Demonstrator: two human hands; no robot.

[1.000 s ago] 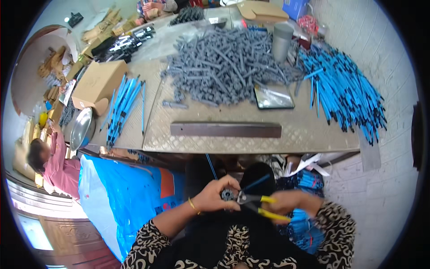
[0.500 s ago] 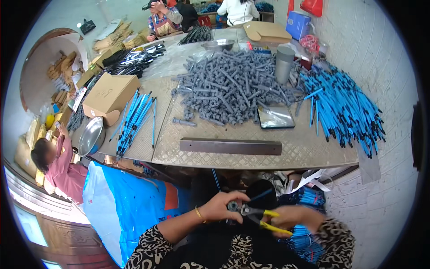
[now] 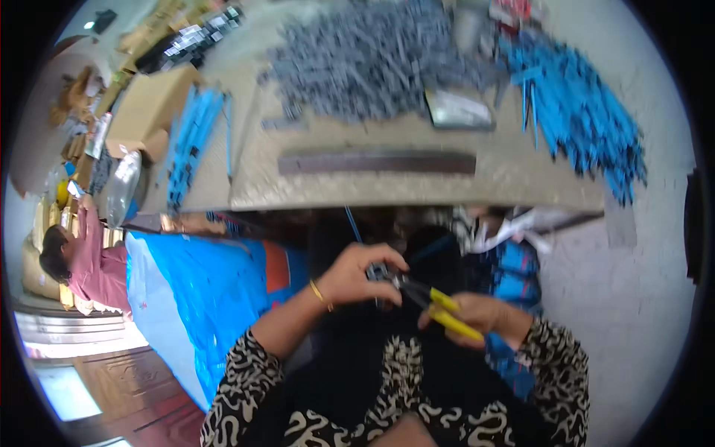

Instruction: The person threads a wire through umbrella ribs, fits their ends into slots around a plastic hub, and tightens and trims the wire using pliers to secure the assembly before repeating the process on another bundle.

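My left hand, with a gold bracelet at its wrist, is closed around a small grey plastic part below the table's front edge. My right hand grips the yellow handles of a pair of pliers. The jaws of the pliers reach to the grey part, beside my left fingers; blur hides whether they bite on it. A thin blue rod slants up behind my left hand, and it is unclear whether it joins the part.
On the table lie a heap of grey plastic parts, a dark metal bar, a flat shiny device and blue rods. A cardboard box and metal bowl are left. A person stands beyond the blue sack.
The view has tilted downward, so the table and hands sit higher in the picture. My left hand still holds the part, and the pliers stay beside it.
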